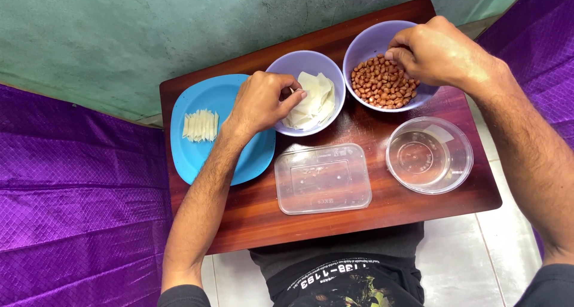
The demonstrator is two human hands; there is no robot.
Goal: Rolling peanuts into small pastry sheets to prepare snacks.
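Note:
My left hand [263, 101] reaches over the rim of a lilac bowl [287, 63] and pinches a pale dough square [314, 98] from the stack inside. My right hand [439, 50] hovers in a second lilac bowl [368, 41] full of brown peanuts [379, 86], fingertips bunched together just above the nuts; whether they hold any is hidden. A blue plate [203, 157] at the left carries a row of small folded dough pieces [200, 126].
All sits on a small dark wooden table [263, 217]. A clear rectangular lid or container [323, 178] lies at the front middle, a clear round tub [429, 154] at the right. Purple quilted cloth [72, 193] flanks the table; a green wall stands behind.

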